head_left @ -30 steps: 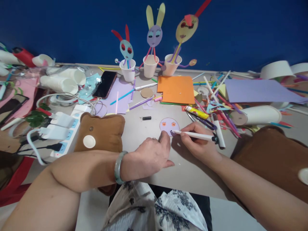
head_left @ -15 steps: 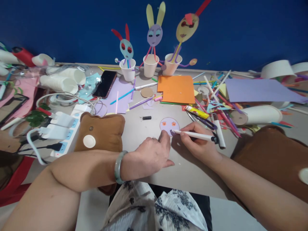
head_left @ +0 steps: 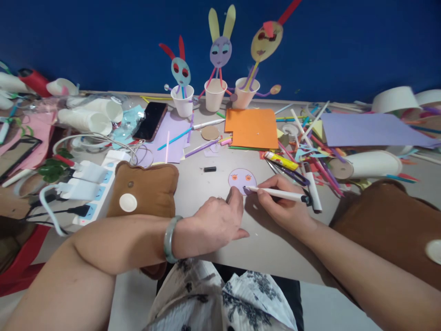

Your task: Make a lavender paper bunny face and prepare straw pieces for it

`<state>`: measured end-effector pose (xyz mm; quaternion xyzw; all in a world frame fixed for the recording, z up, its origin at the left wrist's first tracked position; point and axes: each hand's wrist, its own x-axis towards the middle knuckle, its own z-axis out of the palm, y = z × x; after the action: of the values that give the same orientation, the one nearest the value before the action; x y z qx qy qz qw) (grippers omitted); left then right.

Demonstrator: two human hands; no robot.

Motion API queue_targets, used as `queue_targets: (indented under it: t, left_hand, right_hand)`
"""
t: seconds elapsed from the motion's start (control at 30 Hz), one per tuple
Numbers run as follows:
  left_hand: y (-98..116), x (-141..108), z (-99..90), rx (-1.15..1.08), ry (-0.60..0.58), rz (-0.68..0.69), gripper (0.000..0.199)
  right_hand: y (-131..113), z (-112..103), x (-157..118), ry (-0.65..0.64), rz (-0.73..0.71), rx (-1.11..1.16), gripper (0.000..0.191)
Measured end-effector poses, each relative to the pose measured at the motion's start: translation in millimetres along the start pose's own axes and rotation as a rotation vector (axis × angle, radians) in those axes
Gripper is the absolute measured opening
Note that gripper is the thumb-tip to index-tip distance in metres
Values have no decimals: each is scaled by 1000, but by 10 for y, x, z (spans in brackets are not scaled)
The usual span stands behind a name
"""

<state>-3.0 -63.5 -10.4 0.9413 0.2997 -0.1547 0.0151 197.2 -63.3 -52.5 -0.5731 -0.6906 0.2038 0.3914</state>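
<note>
A round purple paper face (head_left: 242, 177) with orange eyes lies flat on the table in the middle. My left hand (head_left: 220, 219) rests its fingertips on the paper's lower edge, thumb held apart and nothing in its grasp. From the right, my right hand (head_left: 285, 202) grips a white marker (head_left: 280, 193), its tip touching the lower part of the face at a small dark mark. A black pen cap (head_left: 210, 169) lies to the left of the paper. Just beyond my right hand are scissors (head_left: 292, 177) and a yellow tube (head_left: 280, 161).
Three paper-faced figures stand in white cups (head_left: 215, 94) along the blue wall. Orange paper (head_left: 251, 128) lies before them. On the left are a phone (head_left: 151, 120), a power strip (head_left: 99, 184) and a brown cushion (head_left: 148, 186). Paper scraps and a brown cushion (head_left: 389, 230) crowd the right.
</note>
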Motion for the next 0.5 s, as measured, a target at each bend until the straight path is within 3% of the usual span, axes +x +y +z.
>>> queue_targets:
  t: [0.5]
  left_hand:
    - [-3,4,16,-6,4,4,87]
  right_hand:
    - [-17,4,8,-3,3,-2,9]
